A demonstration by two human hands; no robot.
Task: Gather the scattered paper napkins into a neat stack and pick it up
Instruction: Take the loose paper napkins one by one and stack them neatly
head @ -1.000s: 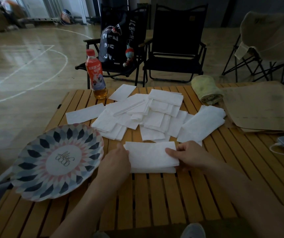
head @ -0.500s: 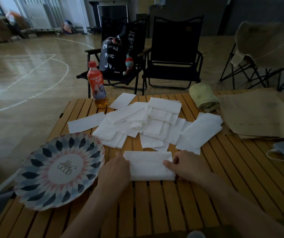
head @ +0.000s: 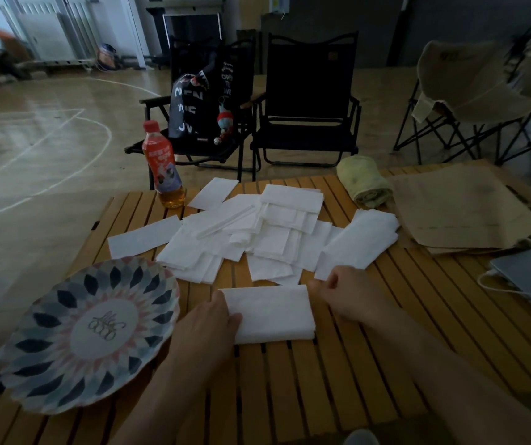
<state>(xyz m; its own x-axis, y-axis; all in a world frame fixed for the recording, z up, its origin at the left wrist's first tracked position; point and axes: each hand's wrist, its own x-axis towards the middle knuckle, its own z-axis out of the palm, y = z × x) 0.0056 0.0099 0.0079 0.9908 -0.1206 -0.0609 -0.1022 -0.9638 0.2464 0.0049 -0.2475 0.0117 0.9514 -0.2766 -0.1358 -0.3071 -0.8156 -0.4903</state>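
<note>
Right hand [head: 350, 295] apparently off stack [head: 270, 314] now.

plate [head: 90, 332], bottle [head: 163, 168], rolled towel [head: 364, 180]

We're in pretty dim light here; daylight glares off the floor [head: 49, 130] upper left, wide-angle bends the edges, and the far background's soft.

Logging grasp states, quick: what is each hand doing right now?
Left hand: open, resting on the napkin stack's left edge.
Right hand: loosely curled beside the stack's right edge, holding nothing visible.
</note>
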